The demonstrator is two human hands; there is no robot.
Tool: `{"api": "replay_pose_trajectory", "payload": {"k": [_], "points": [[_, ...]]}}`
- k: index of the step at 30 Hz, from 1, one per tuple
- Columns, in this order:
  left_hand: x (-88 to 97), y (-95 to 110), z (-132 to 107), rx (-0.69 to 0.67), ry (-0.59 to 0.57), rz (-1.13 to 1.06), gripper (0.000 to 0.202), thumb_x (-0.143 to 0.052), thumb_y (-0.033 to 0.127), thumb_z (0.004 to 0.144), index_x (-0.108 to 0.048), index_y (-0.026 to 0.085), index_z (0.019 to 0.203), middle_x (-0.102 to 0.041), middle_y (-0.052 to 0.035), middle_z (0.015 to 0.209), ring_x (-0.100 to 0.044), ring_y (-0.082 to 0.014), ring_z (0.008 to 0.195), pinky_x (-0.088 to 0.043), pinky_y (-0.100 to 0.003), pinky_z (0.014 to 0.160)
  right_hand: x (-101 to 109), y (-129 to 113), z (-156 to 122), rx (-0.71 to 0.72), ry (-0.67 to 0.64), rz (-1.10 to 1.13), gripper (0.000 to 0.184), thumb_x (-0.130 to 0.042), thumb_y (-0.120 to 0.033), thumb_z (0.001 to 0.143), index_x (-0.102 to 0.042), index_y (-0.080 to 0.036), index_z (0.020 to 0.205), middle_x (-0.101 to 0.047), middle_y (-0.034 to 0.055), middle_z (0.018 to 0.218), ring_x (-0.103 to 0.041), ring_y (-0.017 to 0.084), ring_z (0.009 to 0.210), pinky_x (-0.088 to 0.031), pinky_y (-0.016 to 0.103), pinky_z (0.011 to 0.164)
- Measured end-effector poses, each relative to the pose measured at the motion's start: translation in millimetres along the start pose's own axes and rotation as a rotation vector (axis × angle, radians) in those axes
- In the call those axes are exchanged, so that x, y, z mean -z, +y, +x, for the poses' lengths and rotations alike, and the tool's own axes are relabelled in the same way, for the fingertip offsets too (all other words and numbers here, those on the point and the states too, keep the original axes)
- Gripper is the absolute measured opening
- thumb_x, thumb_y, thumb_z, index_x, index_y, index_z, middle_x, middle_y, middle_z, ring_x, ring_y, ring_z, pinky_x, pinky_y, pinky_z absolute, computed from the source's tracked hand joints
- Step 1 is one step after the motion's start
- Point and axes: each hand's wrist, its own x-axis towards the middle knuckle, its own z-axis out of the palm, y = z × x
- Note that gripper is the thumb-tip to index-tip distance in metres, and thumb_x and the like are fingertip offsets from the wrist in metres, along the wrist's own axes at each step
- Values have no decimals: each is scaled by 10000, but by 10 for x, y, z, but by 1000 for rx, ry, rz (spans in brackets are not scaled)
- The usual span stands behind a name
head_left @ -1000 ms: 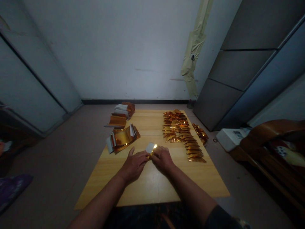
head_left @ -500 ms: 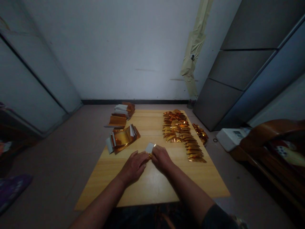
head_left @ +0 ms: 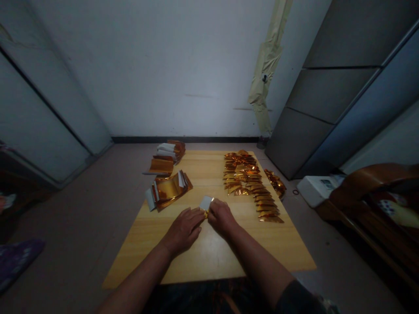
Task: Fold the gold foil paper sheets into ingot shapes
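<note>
Both hands meet over the middle of a wooden table (head_left: 216,261). Between them lies a sheet of gold foil paper (head_left: 206,203), its pale back facing up and a gold folded edge showing near the fingertips. My left hand (head_left: 185,229) presses on the sheet's left side, fingers close together. My right hand (head_left: 223,218) has its fingers curled round the right side of the same sheet. The fingers hide most of the fold. To the left lies a stack of gold foil sheets (head_left: 168,189), some curling to show pale backs.
Rows of folded gold foil pieces (head_left: 242,174) line the table's right side, with more foil pieces (head_left: 275,183) beyond that edge. Another foil stack (head_left: 168,150) sits at the far left corner. A grey refrigerator (head_left: 314,96) and a wooden seat (head_left: 376,192) stand right.
Almost nothing differs. Both hands stay on the foil paper, with a little more gold showing between the fingertips.
</note>
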Motion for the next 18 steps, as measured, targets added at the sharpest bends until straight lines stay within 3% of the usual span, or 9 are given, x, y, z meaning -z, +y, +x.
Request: {"api": "replay_pose_trajectory", "payload": {"k": [13,18], "points": [[12,75,21,-29,72,85,412,-524,192,838,-589,187,1245,-633,-105,1291,-570,-240,1214,-450,-455,1050,-41,12,-8,-21,12,-31,87,-529,-114,838,-583,-172,802,-574,23,843,-487,148,782,-289,258,696],[37,137,62,7,36,114,365,-546,231,847,-615,190,1202,-645,-106,1271,-578,-252,1195,-433,-477,1045,-16,-7,-10,-31,17,0,86,-543,-109,821,-564,-175,770,-553,10,817,-475,143,763,-282,257,681]]}}
